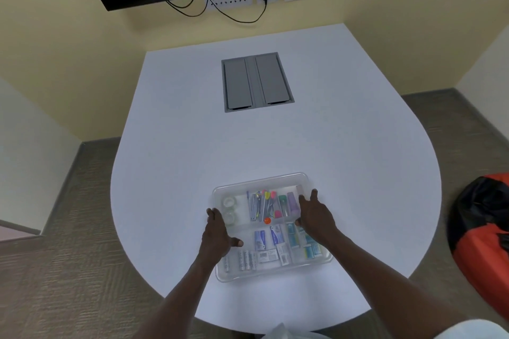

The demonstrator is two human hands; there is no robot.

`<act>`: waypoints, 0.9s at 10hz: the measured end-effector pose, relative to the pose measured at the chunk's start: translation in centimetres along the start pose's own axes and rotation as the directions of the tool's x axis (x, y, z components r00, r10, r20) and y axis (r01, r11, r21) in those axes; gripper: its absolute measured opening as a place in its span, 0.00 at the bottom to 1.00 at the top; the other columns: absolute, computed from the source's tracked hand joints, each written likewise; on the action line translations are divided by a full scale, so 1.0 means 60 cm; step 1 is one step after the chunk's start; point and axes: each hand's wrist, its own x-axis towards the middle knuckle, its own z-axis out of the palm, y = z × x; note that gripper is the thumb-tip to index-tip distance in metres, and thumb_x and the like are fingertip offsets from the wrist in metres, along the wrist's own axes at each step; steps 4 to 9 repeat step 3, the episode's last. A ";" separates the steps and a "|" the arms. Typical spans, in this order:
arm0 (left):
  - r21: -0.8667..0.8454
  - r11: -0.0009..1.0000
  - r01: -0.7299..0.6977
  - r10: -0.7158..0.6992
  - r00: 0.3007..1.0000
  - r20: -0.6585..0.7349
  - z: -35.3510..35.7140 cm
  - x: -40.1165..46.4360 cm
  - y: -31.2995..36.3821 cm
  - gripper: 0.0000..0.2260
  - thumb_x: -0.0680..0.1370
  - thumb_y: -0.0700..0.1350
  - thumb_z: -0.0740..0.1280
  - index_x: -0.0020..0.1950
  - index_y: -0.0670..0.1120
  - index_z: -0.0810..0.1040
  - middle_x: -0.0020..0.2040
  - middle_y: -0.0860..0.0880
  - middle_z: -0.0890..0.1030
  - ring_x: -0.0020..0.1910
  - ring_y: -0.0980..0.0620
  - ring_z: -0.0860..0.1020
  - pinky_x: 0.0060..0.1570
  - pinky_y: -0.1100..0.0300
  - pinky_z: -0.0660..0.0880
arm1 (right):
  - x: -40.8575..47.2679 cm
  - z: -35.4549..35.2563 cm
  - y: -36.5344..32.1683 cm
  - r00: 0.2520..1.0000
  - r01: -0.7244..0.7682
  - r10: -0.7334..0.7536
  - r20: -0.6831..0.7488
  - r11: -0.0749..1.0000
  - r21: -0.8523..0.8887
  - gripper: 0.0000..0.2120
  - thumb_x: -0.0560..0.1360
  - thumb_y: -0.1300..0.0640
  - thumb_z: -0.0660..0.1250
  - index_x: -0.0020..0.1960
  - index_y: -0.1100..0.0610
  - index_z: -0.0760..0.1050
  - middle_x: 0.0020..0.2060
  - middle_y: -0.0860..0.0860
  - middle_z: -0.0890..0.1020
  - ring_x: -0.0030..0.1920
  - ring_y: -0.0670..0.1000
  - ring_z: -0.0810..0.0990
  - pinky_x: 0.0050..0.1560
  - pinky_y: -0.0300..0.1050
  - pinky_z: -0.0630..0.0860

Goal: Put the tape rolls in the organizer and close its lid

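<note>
Both our hands lie flat and open on the organizer (pixel 271 226), left (pixel 217 237) and right (pixel 314 217) gripping nothing, seemingly pressing its clear lid shut, since the tape rolls (pixel 229 209) already sit in the far-left compartment.

Soft even indoor light, faint shadows; slight overall blur; wide-angle bending at edges.
</note>
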 end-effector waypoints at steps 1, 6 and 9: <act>0.015 1.000 -0.005 0.005 1.000 -0.003 -0.007 -0.008 -0.001 0.59 0.68 0.49 0.81 0.82 0.38 0.41 0.83 0.41 0.41 0.82 0.42 0.55 0.77 0.49 0.61 | 0.000 -0.003 0.005 1.000 -0.001 0.001 0.021 0.999 0.040 0.32 0.75 0.51 0.71 0.73 0.59 0.62 0.76 0.68 0.54 0.58 0.65 0.81 0.60 0.55 0.79; 0.084 0.983 -0.164 0.171 0.982 -0.085 0.000 -0.016 -0.003 0.45 0.78 0.53 0.71 0.82 0.38 0.46 0.83 0.41 0.41 0.83 0.44 0.42 0.79 0.47 0.59 | 0.000 0.003 0.006 0.994 0.018 -0.008 -0.111 0.995 0.094 0.35 0.79 0.41 0.59 0.78 0.57 0.50 0.79 0.61 0.50 0.77 0.63 0.57 0.73 0.60 0.63; 0.084 0.983 -0.164 0.171 0.982 -0.085 0.000 -0.016 -0.003 0.45 0.78 0.53 0.71 0.82 0.38 0.46 0.83 0.41 0.41 0.83 0.44 0.42 0.79 0.47 0.59 | 0.000 0.003 0.006 0.994 0.018 -0.008 -0.111 0.995 0.094 0.35 0.79 0.41 0.59 0.78 0.57 0.50 0.79 0.61 0.50 0.77 0.63 0.57 0.73 0.60 0.63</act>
